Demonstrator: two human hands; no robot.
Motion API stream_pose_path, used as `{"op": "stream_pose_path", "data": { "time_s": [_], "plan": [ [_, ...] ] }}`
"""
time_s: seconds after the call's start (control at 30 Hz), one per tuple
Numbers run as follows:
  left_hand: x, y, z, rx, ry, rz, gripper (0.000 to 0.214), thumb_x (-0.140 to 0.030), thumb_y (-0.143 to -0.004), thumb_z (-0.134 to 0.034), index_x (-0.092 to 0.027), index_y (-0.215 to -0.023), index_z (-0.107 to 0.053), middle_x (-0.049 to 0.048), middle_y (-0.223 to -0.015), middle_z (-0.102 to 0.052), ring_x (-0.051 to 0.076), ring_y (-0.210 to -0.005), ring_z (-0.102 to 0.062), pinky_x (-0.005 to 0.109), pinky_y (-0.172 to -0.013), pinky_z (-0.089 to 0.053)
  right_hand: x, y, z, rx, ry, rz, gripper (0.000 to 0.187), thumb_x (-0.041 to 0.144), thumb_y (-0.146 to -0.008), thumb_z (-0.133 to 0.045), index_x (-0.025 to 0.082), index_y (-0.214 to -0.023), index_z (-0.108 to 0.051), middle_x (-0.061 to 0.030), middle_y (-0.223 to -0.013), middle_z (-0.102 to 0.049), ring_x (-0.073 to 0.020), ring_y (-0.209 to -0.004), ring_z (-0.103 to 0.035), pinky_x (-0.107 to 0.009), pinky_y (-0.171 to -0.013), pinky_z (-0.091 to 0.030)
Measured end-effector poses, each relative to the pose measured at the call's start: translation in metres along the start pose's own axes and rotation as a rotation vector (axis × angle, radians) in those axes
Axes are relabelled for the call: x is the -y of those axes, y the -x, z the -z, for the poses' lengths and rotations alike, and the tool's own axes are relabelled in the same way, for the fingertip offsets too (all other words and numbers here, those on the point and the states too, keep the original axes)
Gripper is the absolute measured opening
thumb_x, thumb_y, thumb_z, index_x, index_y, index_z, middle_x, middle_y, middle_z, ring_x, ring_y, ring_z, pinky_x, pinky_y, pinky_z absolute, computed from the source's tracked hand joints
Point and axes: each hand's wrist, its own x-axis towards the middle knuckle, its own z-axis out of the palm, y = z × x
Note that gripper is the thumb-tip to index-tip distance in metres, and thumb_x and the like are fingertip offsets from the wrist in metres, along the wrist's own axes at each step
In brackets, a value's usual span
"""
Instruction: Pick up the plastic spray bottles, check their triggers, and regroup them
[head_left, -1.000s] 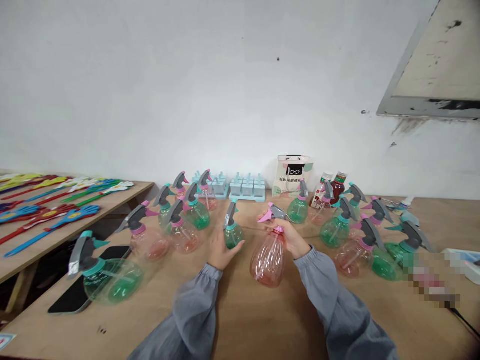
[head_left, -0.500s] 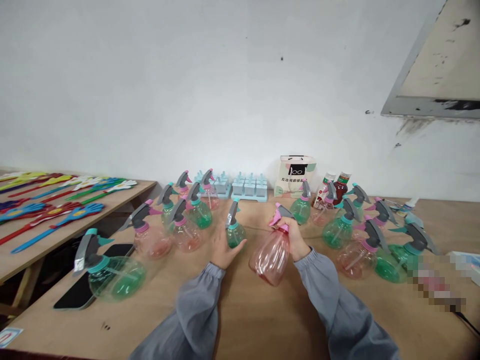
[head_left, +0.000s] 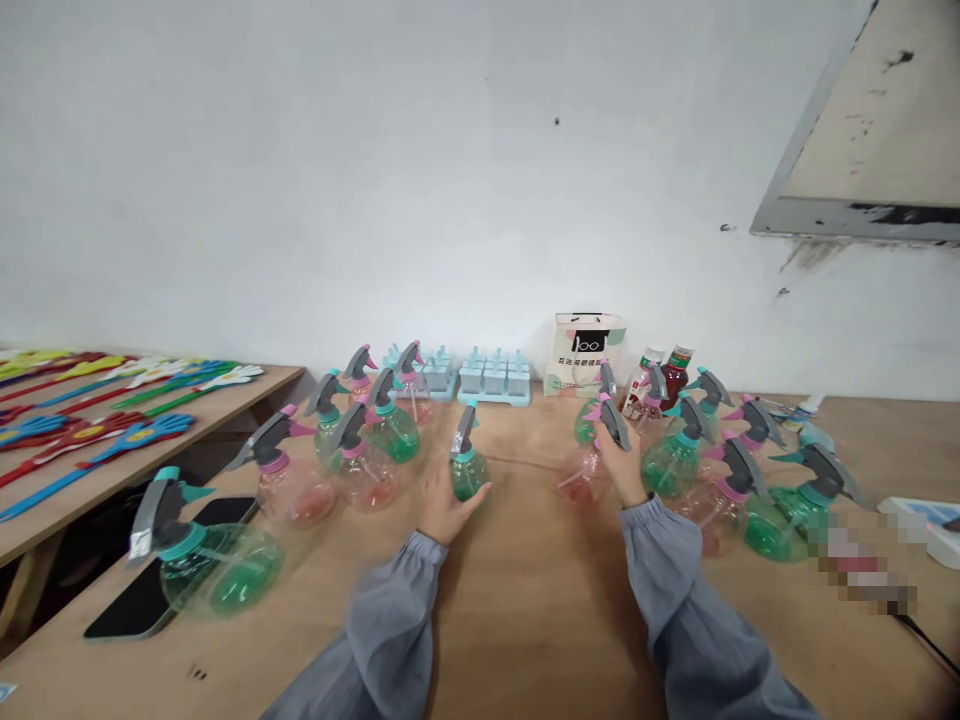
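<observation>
My left hand [head_left: 444, 503] is wrapped round the body of a small green spray bottle [head_left: 466, 467] with a grey and teal trigger head, standing on the wooden table [head_left: 525, 610]. My right hand [head_left: 624, 467] grips the neck of a pink spray bottle [head_left: 586, 476] with a grey and pink head, set upright among the bottles on the right. Both arms wear grey sleeves.
Several green and pink spray bottles stand at left [head_left: 360, 445] and right [head_left: 720, 470]. A green bottle [head_left: 214, 565] sits beside a black phone [head_left: 142, 600]. Blue ice moulds [head_left: 495, 378], a small box [head_left: 585, 352] and two drink bottles [head_left: 667, 375] line the wall. Coloured hand clappers [head_left: 112, 420] cover the left bench.
My right hand has carried the pink bottle from the middle of the table away to the right and stood it among the right-hand bottles. The left hand has stayed on the green bottle.
</observation>
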Motion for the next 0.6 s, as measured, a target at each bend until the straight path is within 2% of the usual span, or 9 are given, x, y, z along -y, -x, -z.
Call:
{"op": "stream_pose_path", "data": {
  "time_s": [0.13,0.3,0.47,0.6],
  "plan": [
    [-0.001,0.002,-0.003,-0.012,-0.015,0.016,0.065,-0.049,-0.076,-0.073,-0.018,-0.129,-0.05,0.0129,-0.11,-0.065,0.033,-0.108,-0.065,0.05,-0.093,-0.052,-0.008,-0.013,0.017,-0.074,0.097,0.109,0.027,0.04,-0.076,-0.064,0.018,-0.09,-0.068,0.0026,-0.066,-0.056,-0.0143,-0.059,-0.047,-0.031,-0.061,-0.044],
    [-0.002,0.002,-0.002,-0.017,-0.004,0.021,0.067,-0.047,-0.076,-0.073,-0.019,-0.132,-0.049,0.0131,-0.112,-0.065,0.033,-0.11,-0.065,0.051,-0.094,-0.052,-0.023,-0.022,0.026,-0.059,0.14,0.123,0.028,0.04,-0.076,-0.061,0.018,-0.092,-0.067,0.0036,-0.065,-0.054,-0.0141,-0.059,-0.046,-0.031,-0.061,-0.045],
    [-0.004,0.001,-0.001,-0.016,0.021,0.019,0.072,-0.046,-0.074,-0.075,-0.019,-0.135,-0.047,0.0136,-0.115,-0.065,0.034,-0.112,-0.064,0.05,-0.095,-0.051,-0.04,-0.027,0.025,-0.06,0.184,0.095,0.026,0.039,-0.073,-0.063,0.017,-0.088,-0.067,0.0008,-0.069,-0.06,-0.0162,-0.065,-0.053,-0.033,-0.067,-0.048],
    [-0.005,0.001,0.0,-0.012,0.025,0.011,0.074,-0.045,-0.075,-0.075,-0.018,-0.137,-0.045,0.0142,-0.117,-0.064,0.034,-0.114,-0.063,0.051,-0.097,-0.051,-0.05,-0.029,0.026,-0.057,0.193,0.14,0.036,0.038,-0.076,-0.062,0.015,-0.103,-0.068,-0.0055,-0.086,-0.069,-0.02,-0.079,-0.061,-0.039,-0.081,-0.05]
  ]
}}
